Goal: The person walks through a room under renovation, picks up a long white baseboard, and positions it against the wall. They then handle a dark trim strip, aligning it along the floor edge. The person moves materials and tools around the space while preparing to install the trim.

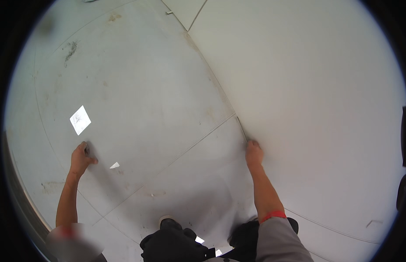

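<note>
My left hand (82, 160) is out over the pale grey floor (137, 109), its thumb apart from the curled fingers. A dark spot shows between thumb and fingers; whether it is shadow or a small thing I cannot tell. On the other side, my right hand (254, 154) is closed at the foot of a smooth off-white panel (316, 113), where it meets the floor. A thin dark line (242, 128) runs along that joint up to my fingers. Whatever they grip is hidden.
A bright white diamond-shaped patch (80, 120) lies beyond my left hand, with a smaller bright patch (114, 165) nearer me. Thin seams and brownish smudges (114, 17) mark the floor. My shoe (166, 218) shows at the bottom. Dark shapes (405, 137) stand at the right rim.
</note>
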The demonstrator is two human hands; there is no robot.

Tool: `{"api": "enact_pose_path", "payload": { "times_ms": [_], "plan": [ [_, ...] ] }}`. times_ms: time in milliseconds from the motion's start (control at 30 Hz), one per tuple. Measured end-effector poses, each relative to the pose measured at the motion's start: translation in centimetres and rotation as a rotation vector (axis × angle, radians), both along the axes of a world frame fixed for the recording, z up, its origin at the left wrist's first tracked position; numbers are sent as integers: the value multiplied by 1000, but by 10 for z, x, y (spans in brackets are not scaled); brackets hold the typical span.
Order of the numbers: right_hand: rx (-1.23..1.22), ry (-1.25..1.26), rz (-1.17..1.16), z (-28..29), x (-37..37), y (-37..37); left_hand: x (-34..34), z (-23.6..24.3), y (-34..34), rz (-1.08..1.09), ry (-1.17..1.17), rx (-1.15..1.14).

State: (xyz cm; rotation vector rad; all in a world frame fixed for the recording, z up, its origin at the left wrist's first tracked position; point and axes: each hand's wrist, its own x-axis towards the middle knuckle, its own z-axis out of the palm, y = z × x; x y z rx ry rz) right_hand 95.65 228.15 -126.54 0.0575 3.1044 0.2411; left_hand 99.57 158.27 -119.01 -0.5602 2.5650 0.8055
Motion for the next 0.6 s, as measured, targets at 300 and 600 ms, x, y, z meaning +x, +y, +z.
{"api": "enact_pose_path", "payload": {
  "times_ms": [300, 600],
  "plan": [
    [-440, -57, 382, 19, -25, -268, 11, -18, -6, -4, 93, 13],
    [-136, -617, 448, 179, -80, -188, 7, -24, -11, -88, 77, -56]
  ]
}}
